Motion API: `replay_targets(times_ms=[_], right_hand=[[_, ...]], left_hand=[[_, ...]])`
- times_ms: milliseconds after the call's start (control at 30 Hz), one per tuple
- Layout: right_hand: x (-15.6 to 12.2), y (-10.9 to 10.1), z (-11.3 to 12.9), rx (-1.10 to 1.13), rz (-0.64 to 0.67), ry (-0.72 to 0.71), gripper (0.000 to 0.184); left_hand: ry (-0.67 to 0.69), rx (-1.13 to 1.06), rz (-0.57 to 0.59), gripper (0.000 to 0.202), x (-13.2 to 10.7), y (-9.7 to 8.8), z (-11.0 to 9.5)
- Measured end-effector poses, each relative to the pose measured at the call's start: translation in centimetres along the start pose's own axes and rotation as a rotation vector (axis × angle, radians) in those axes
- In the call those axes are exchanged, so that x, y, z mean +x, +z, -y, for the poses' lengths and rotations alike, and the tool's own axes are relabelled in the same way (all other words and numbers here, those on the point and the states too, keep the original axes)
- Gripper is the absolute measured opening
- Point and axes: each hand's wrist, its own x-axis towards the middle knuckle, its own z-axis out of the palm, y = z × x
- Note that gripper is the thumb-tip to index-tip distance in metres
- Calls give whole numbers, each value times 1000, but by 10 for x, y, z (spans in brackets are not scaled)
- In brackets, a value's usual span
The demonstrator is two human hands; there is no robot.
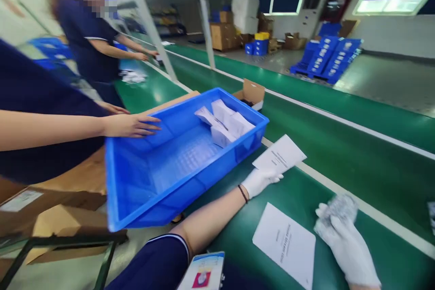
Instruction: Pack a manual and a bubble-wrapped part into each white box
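Note:
My gloved left hand (pixel 260 182) grips the near end of a white printed booklet (pixel 280 153), just right of the blue bin. In my gloved right hand (pixel 346 240) is a small clear plastic bag (pixel 342 208), its contents too blurred to make out. Between my hands a second white printed sheet (pixel 287 242) lies flat on the green work surface. The blue bin (pixel 204 180) holds several folded white booklets (pixel 226 122) at its far right end. A co-worker's hand (pixel 136 125) rests on the bin's left rim.
A small open cardboard box (pixel 253 93) stands behind the bin. The green conveyor belt (pixel 322 145) runs along the far side, past a metal post (pixel 207 31). Another person (pixel 90 41) works at the back left. Cardboard boxes (pixel 50 217) lie at lower left.

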Motion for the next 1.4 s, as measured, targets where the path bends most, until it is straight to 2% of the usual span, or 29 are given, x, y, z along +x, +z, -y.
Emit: replay_targets(times_ms=[133, 233, 367, 667, 833, 967, 1133, 1300, 1400], right_hand=[[-12, 5, -4, 71, -130, 139, 53], [-11, 7, -5, 144, -70, 107, 58], [-10, 4, -8, 128, -31, 45, 58], [-10, 3, -9, 93, 23, 22, 50], [-10, 2, -10, 122, 40, 25, 52], [-10, 3, -9, 150, 35, 39, 53], [-9, 4, -8, 178, 21, 42, 52], [-11, 4, -6, 80, 23, -11, 53], [-11, 1, -5, -109, -90, -89, 48]], left_hand=[[-44, 0, -17, 51, -4, 6, -1], [-40, 8, -54, 38, -5, 5, 2], [-43, 23, -36, 42, -3, 0, 5], [-35, 66, -1, 37, -8, 2, 3], [4, 109, -1, 21, -8, 1, 8], [17, 142, -16, 27, -6, -2, 13], [140, 241, -24, 16, -4, -6, 12], [124, 165, -28, 9, -6, -4, 9], [154, 153, -56, 7, -9, 0, 7]])
